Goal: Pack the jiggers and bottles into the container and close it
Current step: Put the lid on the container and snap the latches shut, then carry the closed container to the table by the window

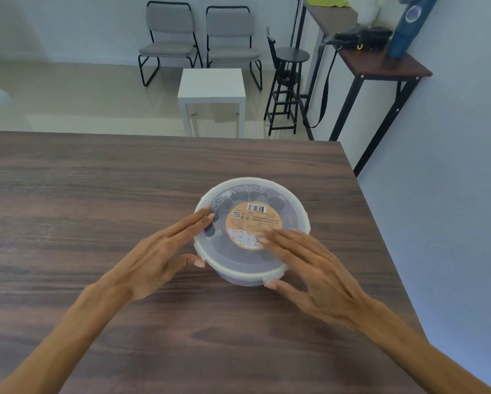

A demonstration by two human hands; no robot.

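A round clear plastic container [240, 277] stands on the dark wooden table [96, 200], right of centre. Its translucent lid [290, 211] sits on top and carries an orange round label with a barcode. Dark shapes show dimly through the lid; I cannot tell them apart. My left hand [164, 248] lies flat, fingers on the lid's left rim, thumb at the container's side. My right hand [309, 263] rests with spread fingers on the lid's near right part, its thumb under the front rim by a clip.
The table's right edge runs close to the container, with a blue-grey wall beyond. Behind the table stand a small white side table [211, 83], two grey chairs [199, 38], a black stool [288, 81] and a narrow console table [380, 64] with a blue bottle.
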